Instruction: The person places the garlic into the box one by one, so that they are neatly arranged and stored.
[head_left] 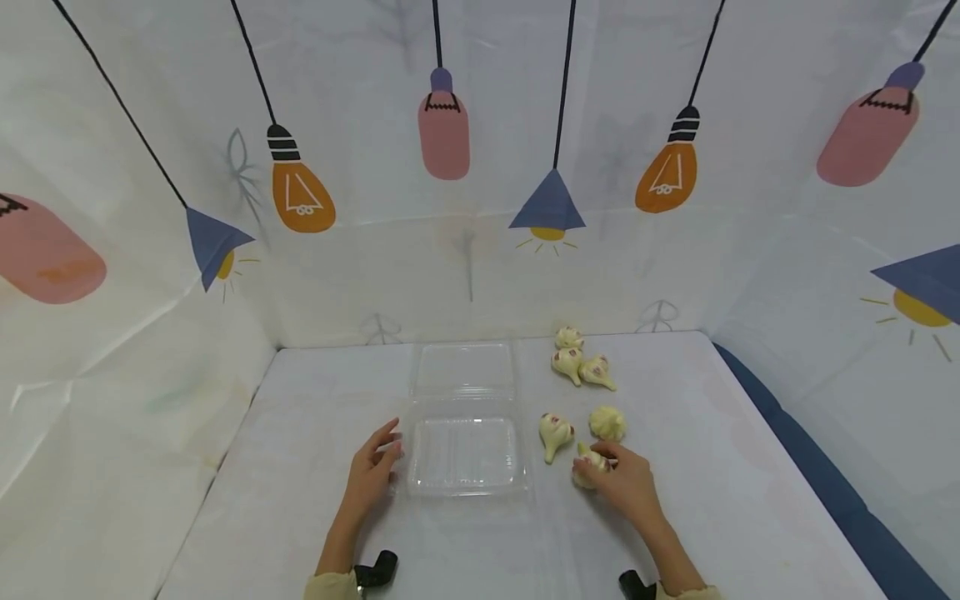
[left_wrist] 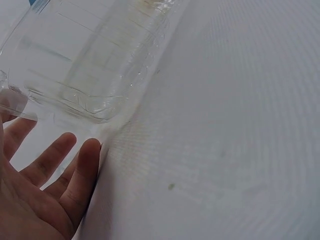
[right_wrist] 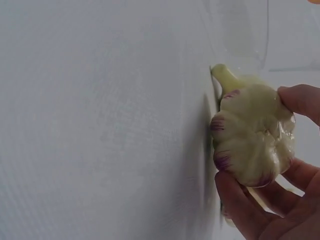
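Note:
My right hand [head_left: 628, 487] pinches a garlic bulb [head_left: 587, 469] between thumb and fingers, low over the table. In the right wrist view that garlic bulb [right_wrist: 255, 135] shows its root end with purple streaks. Just beyond it on the table lie a garlic bulb [head_left: 556, 435] with its stem toward me and a paler bulb [head_left: 607, 423]. A clear plastic container [head_left: 522, 467] lies with its lid [head_left: 465, 368] folded back. My left hand [head_left: 371, 473] is at the container's left side, fingers spread and loosely bent; in the left wrist view the fingertips [left_wrist: 89, 150] are near the container's edge.
At the back of the table, right of the lid, three more garlic bulbs [head_left: 567, 365] sit close together. The white table [head_left: 720, 467] meets a hanging sheet [head_left: 480, 275] with printed lamps behind it. Something blue [head_left: 795, 442] runs along the table's right edge.

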